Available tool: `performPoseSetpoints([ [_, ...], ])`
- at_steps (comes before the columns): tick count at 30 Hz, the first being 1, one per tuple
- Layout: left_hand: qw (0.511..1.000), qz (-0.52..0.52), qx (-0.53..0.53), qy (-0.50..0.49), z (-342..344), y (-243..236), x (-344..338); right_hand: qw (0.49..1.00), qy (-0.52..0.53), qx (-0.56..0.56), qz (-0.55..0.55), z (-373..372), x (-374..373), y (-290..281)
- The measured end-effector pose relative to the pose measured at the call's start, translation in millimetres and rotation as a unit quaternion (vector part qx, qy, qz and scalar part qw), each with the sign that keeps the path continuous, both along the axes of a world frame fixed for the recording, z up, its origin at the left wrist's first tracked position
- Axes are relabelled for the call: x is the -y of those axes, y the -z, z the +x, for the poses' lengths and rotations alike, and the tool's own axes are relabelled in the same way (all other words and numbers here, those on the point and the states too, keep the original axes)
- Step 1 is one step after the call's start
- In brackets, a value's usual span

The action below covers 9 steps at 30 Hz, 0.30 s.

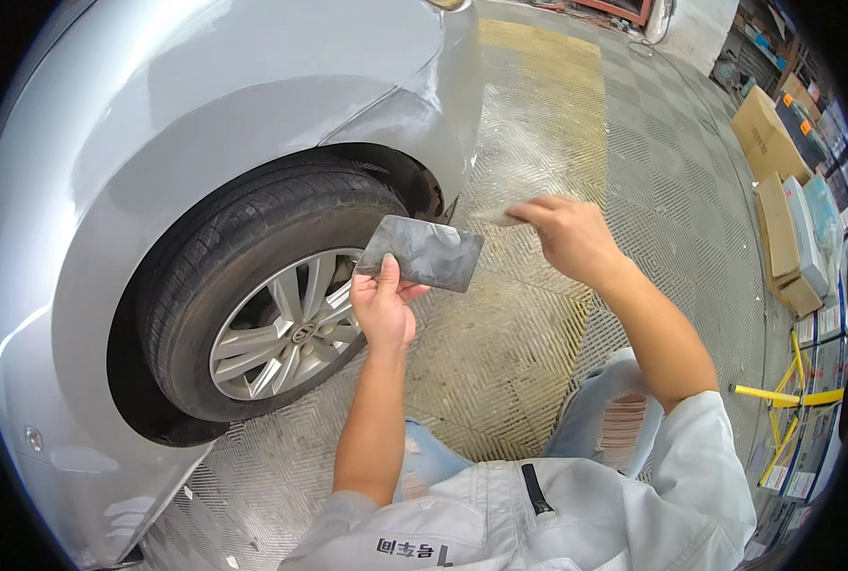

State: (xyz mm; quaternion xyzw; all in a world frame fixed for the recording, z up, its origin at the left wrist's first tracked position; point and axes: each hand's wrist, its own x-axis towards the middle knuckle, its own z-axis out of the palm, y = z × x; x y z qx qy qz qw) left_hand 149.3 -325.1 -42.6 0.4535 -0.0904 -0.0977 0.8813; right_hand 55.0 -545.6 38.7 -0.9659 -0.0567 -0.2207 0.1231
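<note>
My left hand [384, 309] grips a dark grey flat mixing board [407, 259], its thumb on top and fingers underneath. A smear of pale grey paste [451, 240] lies on the board's right half. Just right of the board, my right hand [571, 238] pinches a thin, pale, flat spreader [496, 219], slightly blurred and apart from the board. Its exact kind is hard to make out. Beyond and to the left of both hands stands a silver car fender [224, 124] over a tyre [253, 233]. Whitish dull patches mark the bumper corner [433, 95].
The alloy wheel [291, 328] is close to my left forearm. Ribbed floor tiles [500, 352] lie under me, with a yellow band [576, 105]. At the right are cardboard boxes [771, 138] and a yellow metal stand [790, 395]. A cable [700, 105] runs along the floor.
</note>
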Motion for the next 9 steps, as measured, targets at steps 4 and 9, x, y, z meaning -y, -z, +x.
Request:
performPoseSetpoints([
  [4,0.999,0.043,0.026,-0.018,-6,2,4,0.984,-0.087,0.147,-0.056,13,-13,1],
  [9,0.993,0.065,0.052,-0.086,-15,2,3,0.984,-0.175,-0.003,-0.036,30,-31,17],
])
